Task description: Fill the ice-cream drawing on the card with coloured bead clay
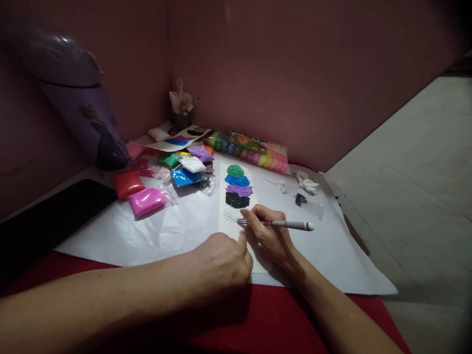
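Observation:
A cream card [263, 265] lies on white paper, bearing textured clay bands: green [235, 170], blue [238, 181], purple [239, 190], black [237, 199] and white [231, 213]. My right hand [271, 228] is closed around a fork [295, 225] with a striped handle. Its tines touch the right side of the white band. My left hand [224, 263] is curled over the card's lower part, with one fingertip pressed down just below the white clay. The remaining fingers are tucked out of sight, so whatever they may hold is hidden.
Clay packets in pink [147, 201], red [128, 184], blue [186, 177] and white [192, 164] lie left of the card. Behind it is a clay pack [247, 150]. White clay lumps [307, 182] sit right. A purple container [81, 103] and a dark slab [55, 216] stand left.

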Action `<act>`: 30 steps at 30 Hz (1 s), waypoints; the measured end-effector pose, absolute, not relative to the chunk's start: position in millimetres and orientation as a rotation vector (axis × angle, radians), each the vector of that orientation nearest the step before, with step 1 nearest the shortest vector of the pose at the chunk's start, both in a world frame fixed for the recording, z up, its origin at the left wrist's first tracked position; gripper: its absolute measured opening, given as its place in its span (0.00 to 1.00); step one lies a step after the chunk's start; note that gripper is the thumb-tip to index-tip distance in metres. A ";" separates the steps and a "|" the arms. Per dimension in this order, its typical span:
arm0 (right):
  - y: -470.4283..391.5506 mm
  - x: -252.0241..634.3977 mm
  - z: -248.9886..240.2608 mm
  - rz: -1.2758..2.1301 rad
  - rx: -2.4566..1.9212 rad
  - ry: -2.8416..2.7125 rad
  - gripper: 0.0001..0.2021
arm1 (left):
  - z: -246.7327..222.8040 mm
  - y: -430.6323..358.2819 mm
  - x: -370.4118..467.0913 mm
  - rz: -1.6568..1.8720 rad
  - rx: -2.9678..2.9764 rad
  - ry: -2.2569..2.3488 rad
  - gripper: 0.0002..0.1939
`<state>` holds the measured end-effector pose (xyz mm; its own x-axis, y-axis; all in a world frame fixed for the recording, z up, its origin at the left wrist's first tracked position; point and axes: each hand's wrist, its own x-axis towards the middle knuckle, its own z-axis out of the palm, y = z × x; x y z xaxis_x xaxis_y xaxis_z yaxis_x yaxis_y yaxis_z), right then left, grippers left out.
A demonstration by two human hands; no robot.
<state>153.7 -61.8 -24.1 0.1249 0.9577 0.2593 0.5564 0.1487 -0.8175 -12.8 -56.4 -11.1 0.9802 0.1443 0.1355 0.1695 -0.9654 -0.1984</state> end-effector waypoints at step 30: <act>-61.9 156.7 -20.9 0.546 -1.502 -1.469 0.21 | -7.8 -57.1 -12.8 -0.144 -2.941 -0.239 0.10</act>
<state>156.7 -61.9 -20.9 0.1845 0.9401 0.2865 0.5251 0.1521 -0.8373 -12.8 -57.1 -7.8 0.9823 0.1507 0.1111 0.1688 -0.9695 -0.1776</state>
